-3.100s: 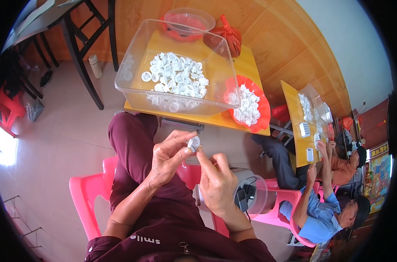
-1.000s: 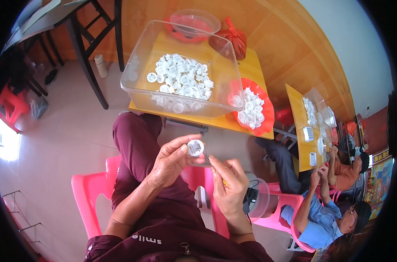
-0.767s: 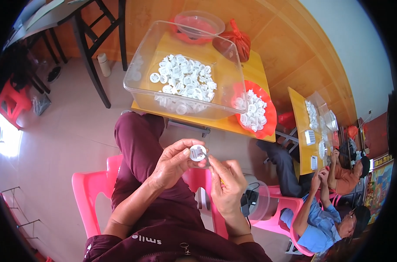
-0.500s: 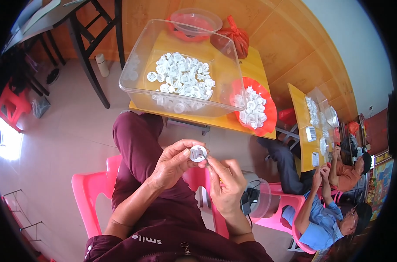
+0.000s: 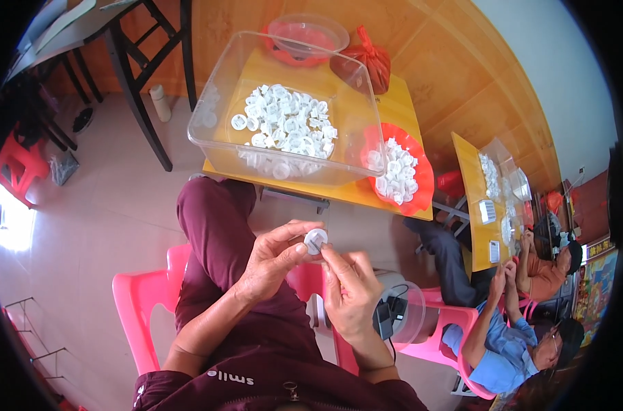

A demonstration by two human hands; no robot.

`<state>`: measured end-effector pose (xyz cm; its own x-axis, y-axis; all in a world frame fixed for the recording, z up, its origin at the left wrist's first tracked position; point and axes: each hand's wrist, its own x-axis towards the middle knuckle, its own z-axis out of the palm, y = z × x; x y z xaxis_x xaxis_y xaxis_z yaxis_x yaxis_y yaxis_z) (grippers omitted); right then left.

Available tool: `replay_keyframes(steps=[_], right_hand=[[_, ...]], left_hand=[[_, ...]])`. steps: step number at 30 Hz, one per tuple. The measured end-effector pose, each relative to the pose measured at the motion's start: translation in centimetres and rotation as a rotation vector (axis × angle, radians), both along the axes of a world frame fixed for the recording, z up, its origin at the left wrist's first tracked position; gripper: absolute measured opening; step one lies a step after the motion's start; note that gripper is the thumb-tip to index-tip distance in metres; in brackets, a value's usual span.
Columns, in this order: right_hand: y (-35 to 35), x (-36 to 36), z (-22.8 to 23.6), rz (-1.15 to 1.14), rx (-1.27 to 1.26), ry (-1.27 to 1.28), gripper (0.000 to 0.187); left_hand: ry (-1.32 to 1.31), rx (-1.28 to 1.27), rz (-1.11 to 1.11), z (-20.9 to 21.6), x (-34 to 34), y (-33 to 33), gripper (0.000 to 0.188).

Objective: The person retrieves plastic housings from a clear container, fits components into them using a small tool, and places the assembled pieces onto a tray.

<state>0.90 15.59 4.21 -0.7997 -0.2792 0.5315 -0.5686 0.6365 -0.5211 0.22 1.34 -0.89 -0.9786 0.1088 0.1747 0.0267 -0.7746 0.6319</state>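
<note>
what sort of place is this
Probably an informal workroom for handwork, though I can't be sure: the left hand holds a round white piece, a clear tub of white pieces stands on a yellow table, and two other people are at a second yellow table.

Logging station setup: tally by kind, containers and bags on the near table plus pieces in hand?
Clear rectangular bin: 1
Clear round bowl: 1
Red wavy-edged dish: 1
Red tied bag: 1
White round piece in the left hand: 1
Total: 5 (red beneath the bowl uncounted; can't tell what it is)
</note>
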Motion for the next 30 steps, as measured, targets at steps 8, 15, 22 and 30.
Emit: replay_keyframes(steps=[8, 15, 22, 30], right_hand=[[-0.3, 0.1, -0.2, 0.01, -0.02, -0.007, 0.033], [-0.1, -0.1, -0.9, -0.022, 0.059, 0.091, 0.04], [-0.8, -0.3, -1.3, -0.06, 0.085, 0.135, 0.042], [-1.0, -0.2, -1.8, -0.043, 0.091, 0.089, 0.047]], left_hand=[[-0.058, 0.052, 0.018, -0.4, 0.5, 0.1, 0.034], [-0.068, 0.057, 0.01, 0.3, 0.4, 0.1, 0.035], [-0.139, 0.089, 0.107, 0.3, 0.5, 0.8, 0.032], [-0.169, 0.076, 0.221, 0.3, 0.4, 1.2, 0.03]])
